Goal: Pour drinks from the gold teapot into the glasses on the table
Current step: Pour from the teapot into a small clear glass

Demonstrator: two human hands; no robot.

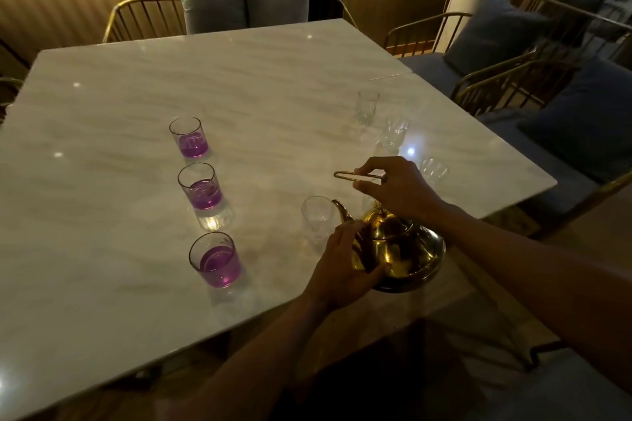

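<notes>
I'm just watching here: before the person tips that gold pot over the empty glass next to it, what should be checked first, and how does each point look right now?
1. Right hand grips the teapot handle: ok.
2. Left hand steadies the gold teapot body: ok.
3. Spout points toward the empty glass: ok, though not yet over its rim.
4. Empty glass stands upright on the table: ok.
5. Lid seated firmly: cannot tell.
6. Drink left in the teapot: cannot tell.
7. Three purple-filled glasses stand apart from the pour: ok.
</notes>
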